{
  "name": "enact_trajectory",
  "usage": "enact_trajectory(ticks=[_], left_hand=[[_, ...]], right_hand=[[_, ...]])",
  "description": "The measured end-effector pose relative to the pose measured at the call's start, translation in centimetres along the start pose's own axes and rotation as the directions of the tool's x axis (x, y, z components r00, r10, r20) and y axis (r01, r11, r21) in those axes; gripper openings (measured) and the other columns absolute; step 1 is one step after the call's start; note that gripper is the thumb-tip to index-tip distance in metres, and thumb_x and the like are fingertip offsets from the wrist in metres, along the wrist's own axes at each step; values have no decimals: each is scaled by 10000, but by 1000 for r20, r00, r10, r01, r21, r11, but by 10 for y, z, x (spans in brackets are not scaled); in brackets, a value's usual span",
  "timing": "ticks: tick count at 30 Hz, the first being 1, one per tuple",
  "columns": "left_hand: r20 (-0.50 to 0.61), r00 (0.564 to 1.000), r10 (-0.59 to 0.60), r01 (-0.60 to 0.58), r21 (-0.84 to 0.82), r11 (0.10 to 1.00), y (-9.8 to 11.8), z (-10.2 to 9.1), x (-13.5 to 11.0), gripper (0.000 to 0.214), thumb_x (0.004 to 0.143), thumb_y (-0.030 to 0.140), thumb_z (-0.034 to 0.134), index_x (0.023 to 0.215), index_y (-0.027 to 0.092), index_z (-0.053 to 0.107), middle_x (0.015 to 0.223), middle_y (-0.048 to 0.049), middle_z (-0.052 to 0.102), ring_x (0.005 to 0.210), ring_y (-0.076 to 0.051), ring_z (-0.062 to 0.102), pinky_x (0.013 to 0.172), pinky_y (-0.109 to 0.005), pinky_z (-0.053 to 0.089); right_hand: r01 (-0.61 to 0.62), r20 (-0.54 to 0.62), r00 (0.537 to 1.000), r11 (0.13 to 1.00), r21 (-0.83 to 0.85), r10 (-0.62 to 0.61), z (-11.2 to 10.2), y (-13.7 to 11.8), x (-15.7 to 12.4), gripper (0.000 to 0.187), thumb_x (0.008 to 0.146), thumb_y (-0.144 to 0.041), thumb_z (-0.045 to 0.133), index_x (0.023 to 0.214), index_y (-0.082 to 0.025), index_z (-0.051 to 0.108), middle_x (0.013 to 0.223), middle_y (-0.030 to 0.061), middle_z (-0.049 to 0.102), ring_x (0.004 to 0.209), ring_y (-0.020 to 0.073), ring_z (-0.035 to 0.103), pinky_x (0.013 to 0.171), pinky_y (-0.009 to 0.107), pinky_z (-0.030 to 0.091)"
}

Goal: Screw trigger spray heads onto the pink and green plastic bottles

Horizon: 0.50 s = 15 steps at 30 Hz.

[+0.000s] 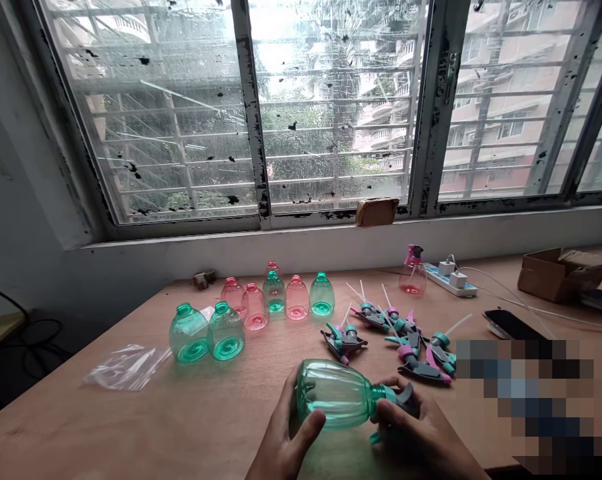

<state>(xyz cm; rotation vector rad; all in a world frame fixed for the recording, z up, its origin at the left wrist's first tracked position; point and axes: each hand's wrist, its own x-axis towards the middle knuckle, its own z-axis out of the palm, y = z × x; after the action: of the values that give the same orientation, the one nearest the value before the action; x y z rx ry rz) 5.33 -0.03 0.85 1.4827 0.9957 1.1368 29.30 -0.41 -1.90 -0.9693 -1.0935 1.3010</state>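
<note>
**Green bottle [333,393] held on its side, spray head [407,400] at its neck**

From where I stand, the bottle is above the near part of the worktop [145,433], its base to the left and its neck to the right. The left hand [287,432] has a broad, curved grip round the base, thumb towards me. The right hand [425,423] keeps a narrower grip, closed on the grey-and-teal spray head; the teal collar meets the neck, though I can't tell how tightly it is screwed on.

Two open-necked green bottles [227,331] stand side by side on the left, see-through, near a crumpled clear bag [131,368]. Behind them are four pink bottles [297,298] and two more green ones [322,295]. A pink spray bottle [413,279] stands by the power strip [451,280], its head fitted; whether it holds liquid I can't tell. The cardboard box [561,279] at the right is open, its contents unclear from here. Loose spray heads [345,341] lie jumbled just beyond the hands.
</note>
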Motion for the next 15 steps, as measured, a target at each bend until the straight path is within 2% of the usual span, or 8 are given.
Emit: enact_trajectory(ticks=[4, 8, 10, 15], left_hand=[[-4, 1000, -28, 27, -40, 999, -5, -2, 0, 779, 844, 594, 637, 1475, 207, 394, 1526, -145, 484, 1429, -359, 389, 1198, -488, 275], [36, 999, 16, -15, -22, 1000, -3, -2, 1, 681, 908, 594, 536, 1453, 197, 445, 1547, -121, 451, 1462, -357, 319, 1212, -492, 229], [44, 999, 22, -22, -2, 1000, 0, -1, 1, 634, 933, 569, 510, 1451, 209, 451, 1540, -109, 461, 1453, -348, 334, 1210, -497, 228], [-20, 1000, -5, 6, 27, 1000, 3, 0, 2, 636, 913, 586, 532, 1435, 227, 471, 1518, -103, 496, 1447, -350, 351, 1197, -494, 265]], right_hand=[[14, 20, 1000, 1000, 0, -14, -1, 1, 1, 440, 698, -525, 819, 892, -174, 638, 660, 22, 744, 555, 214, 694, 560, 345, 577], [16, 29, 999, 1000, -6, -16, -2, 1, 1, 417, 719, -502, 815, 888, -164, 640, 680, 34, 750, 569, 214, 694, 573, 358, 582], [17, 30, 999, 1000, -9, -17, -3, 1, 1, 405, 720, -496, 818, 877, -167, 641, 680, 31, 752, 573, 212, 695, 571, 349, 580], [30, 44, 999, 1000, -1, -30, -3, 1, 2, 396, 729, -482, 818, 883, -161, 647, 676, 30, 753, 562, 195, 693, 550, 313, 565]])
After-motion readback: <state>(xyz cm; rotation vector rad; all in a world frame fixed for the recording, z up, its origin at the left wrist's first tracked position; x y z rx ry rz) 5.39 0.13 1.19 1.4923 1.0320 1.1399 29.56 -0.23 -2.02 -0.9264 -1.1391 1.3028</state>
